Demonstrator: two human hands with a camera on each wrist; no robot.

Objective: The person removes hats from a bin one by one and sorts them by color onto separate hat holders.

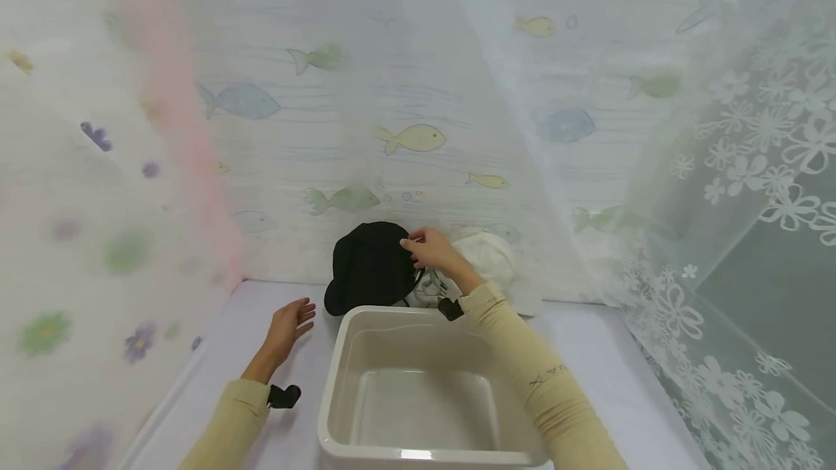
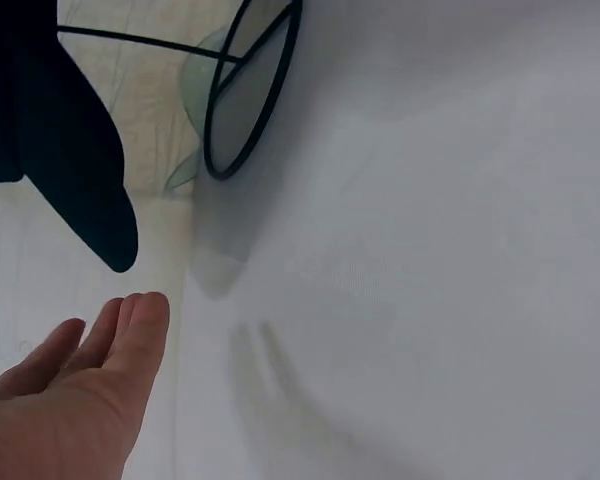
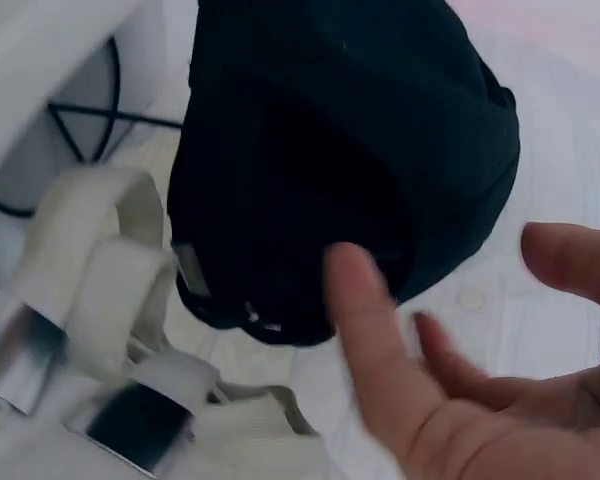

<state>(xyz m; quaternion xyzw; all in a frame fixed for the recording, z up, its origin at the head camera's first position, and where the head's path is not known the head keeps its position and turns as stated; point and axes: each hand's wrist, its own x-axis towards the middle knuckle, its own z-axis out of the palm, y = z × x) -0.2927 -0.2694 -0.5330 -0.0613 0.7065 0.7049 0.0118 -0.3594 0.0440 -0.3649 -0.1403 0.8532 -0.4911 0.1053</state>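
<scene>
A black cap [image 1: 369, 267] sits up behind the basin, its brim toward the left; in the left wrist view a thin black wire stand [image 2: 218, 130] shows beneath it. My right hand [image 1: 439, 252] is at the cap's right side, thumb and fingers spread apart. In the right wrist view a fingertip [image 3: 352, 270] overlaps the dark opening at the back of the cap [image 3: 380, 130], and nothing is pinched. My left hand [image 1: 287, 328] is held left of the cap with its fingers extended, a small gap below the brim [image 2: 100, 220], holding nothing.
A beige plastic basin [image 1: 329, 390] stands in front of the caps, between my forearms. Right of the black cap is a white cap [image 1: 488, 256], with pale straps and metal buckles [image 3: 145, 415] nearby. Sheer printed curtains [image 1: 418, 93] hang around the white table [image 1: 588, 368].
</scene>
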